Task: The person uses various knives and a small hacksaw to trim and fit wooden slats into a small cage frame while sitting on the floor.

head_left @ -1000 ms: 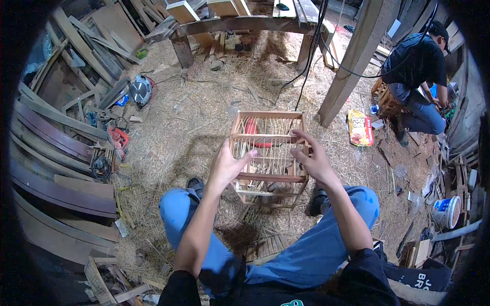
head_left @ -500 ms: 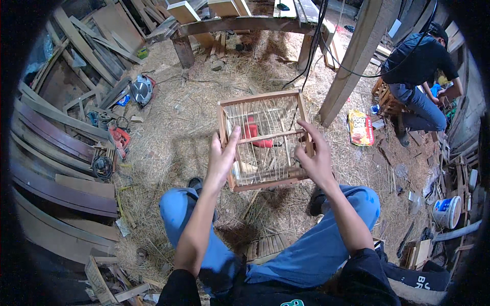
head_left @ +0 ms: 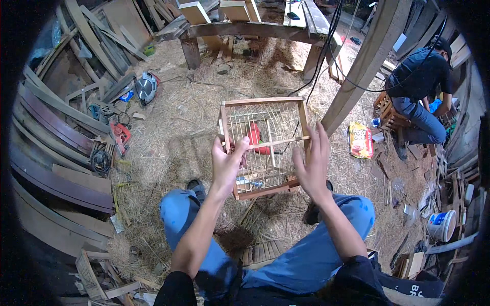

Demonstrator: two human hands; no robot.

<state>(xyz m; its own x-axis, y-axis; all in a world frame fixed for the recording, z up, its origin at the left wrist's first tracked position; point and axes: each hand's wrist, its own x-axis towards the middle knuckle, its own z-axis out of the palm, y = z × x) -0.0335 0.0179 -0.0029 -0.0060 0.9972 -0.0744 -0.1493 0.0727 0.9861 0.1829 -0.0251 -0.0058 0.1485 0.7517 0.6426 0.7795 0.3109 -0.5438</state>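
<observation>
A wooden cage-like frame (head_left: 265, 190) with rows of thin slender rods is held up in front of my knees. A narrow wooden strip (head_left: 278, 142) crosses its middle. My left hand (head_left: 228, 158) grips the frame's left side, its thumb lying over the left end of the strip and its other fingers partly hidden behind. At the right side, my right hand (head_left: 314, 166) has its fingers stretched out and its thumb apart, with the fingertips close to the strip's right end. Whether they touch it I cannot tell. Through the rods shows a red tool (head_left: 253, 133), partly covered.
Straw-like shavings cover the floor (head_left: 178, 127). A circular saw (head_left: 146, 87) and a red power tool (head_left: 120, 135) lie left, beside stacked boards (head_left: 61, 178). A wooden post (head_left: 367, 66) with hanging cables stands right, near a yellow-red bag (head_left: 360, 140), a bucket (head_left: 442, 226) and a seated person (head_left: 418, 81).
The frame has tilted, showing more of its inner rods. My right hand has opened from its curled hold on the right side. My left thumb has shifted onto the middle strip.
</observation>
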